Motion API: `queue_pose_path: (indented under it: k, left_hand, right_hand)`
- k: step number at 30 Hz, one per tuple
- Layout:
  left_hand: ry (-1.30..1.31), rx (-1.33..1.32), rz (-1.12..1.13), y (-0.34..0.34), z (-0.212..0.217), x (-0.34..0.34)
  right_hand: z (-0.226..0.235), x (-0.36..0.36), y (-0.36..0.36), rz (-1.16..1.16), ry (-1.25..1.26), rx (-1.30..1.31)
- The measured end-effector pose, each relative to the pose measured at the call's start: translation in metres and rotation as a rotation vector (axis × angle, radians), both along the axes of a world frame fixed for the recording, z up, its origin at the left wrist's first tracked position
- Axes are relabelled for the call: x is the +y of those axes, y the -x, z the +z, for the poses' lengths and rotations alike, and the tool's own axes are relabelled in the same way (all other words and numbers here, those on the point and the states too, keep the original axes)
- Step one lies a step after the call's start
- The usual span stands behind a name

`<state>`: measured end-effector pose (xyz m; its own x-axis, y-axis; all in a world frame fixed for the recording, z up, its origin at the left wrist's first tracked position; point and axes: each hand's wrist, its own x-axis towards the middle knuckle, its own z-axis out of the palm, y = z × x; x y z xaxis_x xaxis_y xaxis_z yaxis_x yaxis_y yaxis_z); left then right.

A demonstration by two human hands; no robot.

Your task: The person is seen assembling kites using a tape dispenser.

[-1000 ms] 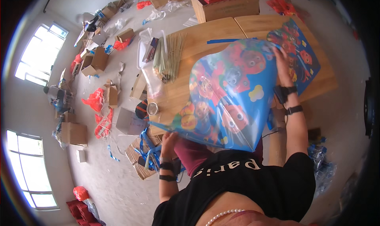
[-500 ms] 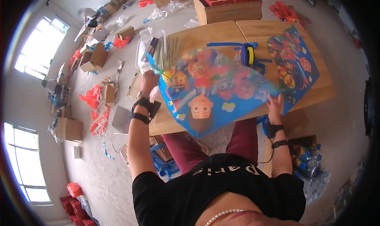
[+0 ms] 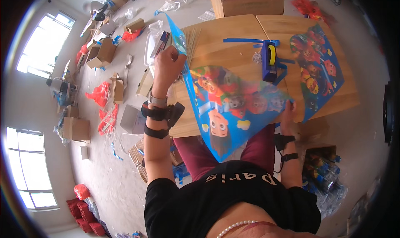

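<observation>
We held the printed kite sheet (image 3: 231,109) over the near edge of the bench (image 3: 233,38), its lower tip hanging past that edge above our lap; the left hand (image 3: 168,65) was closed in a fist on the sheet's upper corner near the bench's left edge; the right hand (image 3: 288,112) gripped the opposite corner at the near edge, fingers curled over the rim of the sheet. We judged the sheet to be thin plastic film: light, limp, glossy and probably slippery; it bowed between the two grips and would crease or tear if pulled by one point, so the corners and edges were the sound places to hold. A second printed sheet (image 3: 318,67) of the same kind lay flat at the bench's right edge; a blue tape dispenser (image 3: 270,61) with a yellow roll stood mid-bench, loose blue tape strips (image 3: 243,40) beside it; a bundle of thin pale sticks (image 3: 192,40) lay toward the far left corner; a cardboard box (image 3: 246,2) stood beyond the far edge; the bench top was pale wood, smooth and jointed in two boards.
</observation>
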<state>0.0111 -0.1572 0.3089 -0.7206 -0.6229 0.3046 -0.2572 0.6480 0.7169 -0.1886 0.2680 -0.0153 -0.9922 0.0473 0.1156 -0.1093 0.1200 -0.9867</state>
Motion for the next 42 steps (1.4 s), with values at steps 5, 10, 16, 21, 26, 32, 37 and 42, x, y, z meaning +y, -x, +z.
queue_pose_path:
  k: [5, 10, 16, 21, 26, 32, 37, 42]
  left_hand:
    - [0.291, -0.011, 0.176, 0.002, -0.013, -0.052]
    - [0.376, -0.132, 0.298, 0.012, -0.037, -0.081]
    - [0.519, -0.120, 0.303, 0.028, -0.046, -0.060]
    - [0.616, -0.102, 0.120, 0.047, -0.075, -0.012]
    - [0.588, -0.018, -0.102, 0.071, -0.161, 0.031]
    - [0.433, -0.224, -0.217, 0.073, -0.245, 0.064]
    - [0.147, -0.150, -0.043, 0.079, -0.262, 0.044]
    - [0.251, -0.185, 0.430, 0.055, -0.280, -0.052]
  right_hand:
    - [0.032, 0.002, -0.006, -0.056, -0.077, -0.038]
    - [0.011, -0.007, -0.022, -0.007, 0.092, -0.126]
    - [0.003, -0.048, -0.067, 0.274, 0.115, -0.123]
    - [-0.002, -0.065, -0.078, 0.404, 0.074, -0.192]
    - [-0.023, -0.063, -0.077, 0.475, 0.109, -0.318]
    - [-0.008, -0.061, -0.071, 0.363, -0.024, -0.372]
    - [-0.001, -0.039, -0.054, 0.239, -0.061, -0.368]
    - [0.012, -0.049, -0.055, 0.271, -0.143, -0.350]
